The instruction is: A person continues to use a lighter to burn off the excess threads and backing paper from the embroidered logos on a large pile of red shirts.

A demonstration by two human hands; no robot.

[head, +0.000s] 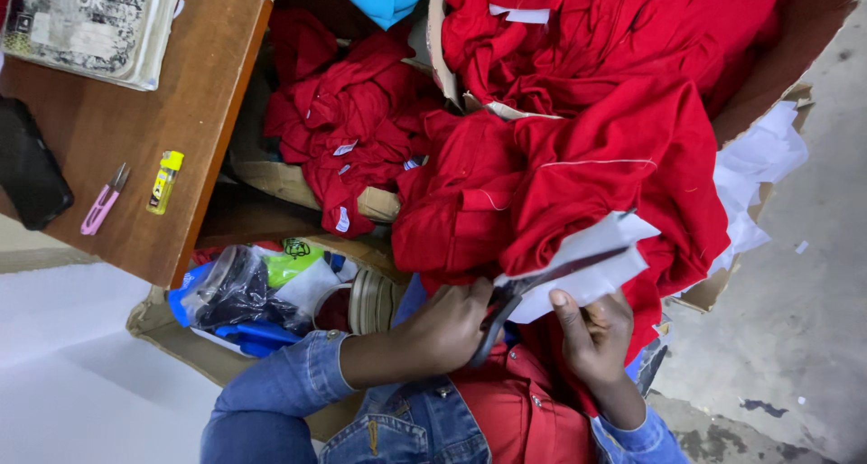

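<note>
A large heap of red fabric garments (578, 157) is spread over an open brown cardboard box (795, 49) and across the lap, and the fold under the work is touched by the white paper-like sheet (591, 265) that is being cut. Since red cloth lies directly behind the sheet, it could be caught and nicked by the blades if the cut is run too deep or the sheet sags.

The sheet is held at its lower edge by the right hand (596, 333), closed in a pinch with thumb on top. That thumb lies just beside the blade line, so it could be cut if the sheet slips toward the scissors.

The dark-handled metal scissors (533, 288) are held by the left hand (452, 324), wrapped shut around the handles, with the blades partly open across the sheet. As the sheet is supported only at one side, it may buckle and the cut may wander.

On the wooden surface (181, 139), near its edge, a yellow lighter-shaped object (165, 181) and small pink thread snips (104, 199) are seen; either could be knocked off by a shifted garment.
</note>
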